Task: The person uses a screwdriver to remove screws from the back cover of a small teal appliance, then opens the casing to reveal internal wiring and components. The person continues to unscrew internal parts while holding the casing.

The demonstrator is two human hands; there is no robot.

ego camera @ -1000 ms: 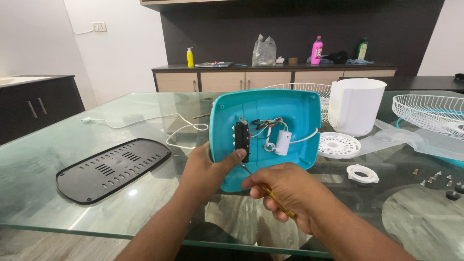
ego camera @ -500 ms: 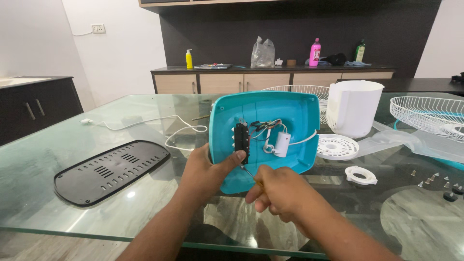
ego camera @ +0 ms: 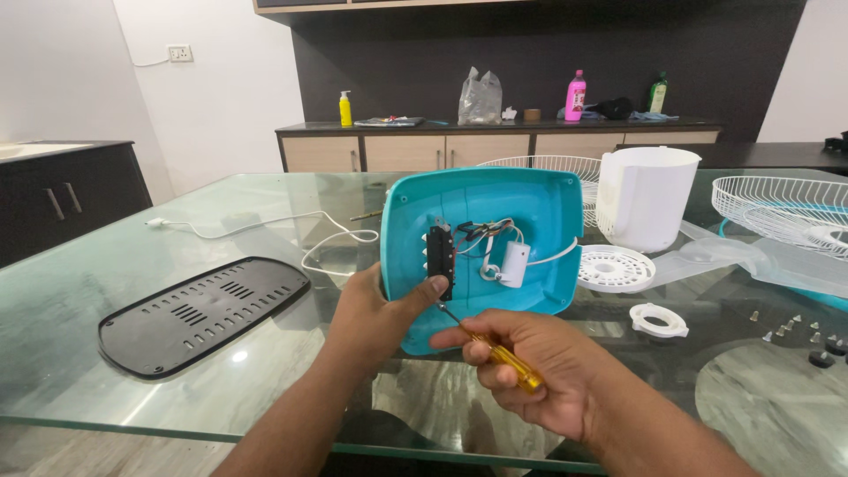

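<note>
On the glass table (ego camera: 159,265), near its front edge, a teal fan base (ego camera: 481,256) stands tilted up on its side with its open underside facing the camera. Left hand (ego camera: 371,314) grasps the base's lower left rim, its thumb pressed onto the bottom of a black switch block (ego camera: 440,256) mounted inside; that grip is clenched on the base. Right hand (ego camera: 539,367) is wrapped around a yellow-handled screwdriver (ego camera: 495,352), its grip clenched on the handle, and the thin shaft points up and left so the tip sits just below the switch block, beside the left thumb. Whether the tip is seated in a screw cannot be told. Inside the base, coloured wires (ego camera: 481,231) run from the switch block to a small white capacitor (ego camera: 512,263).

Left of the hands lies a black vented cover plate (ego camera: 203,314), flat on the table and apart from the base. A white cord (ego camera: 265,225) trails across the glass behind it. To the right of the base stand a white cylindrical housing (ego camera: 647,196), a white round disc (ego camera: 616,268) and a small white ring (ego camera: 658,320). Farther right lie a wire grille (ego camera: 777,199) and a few loose screws (ego camera: 791,329). Bottles and a plastic bag sit on a sideboard (ego camera: 495,146) against the back wall.
</note>
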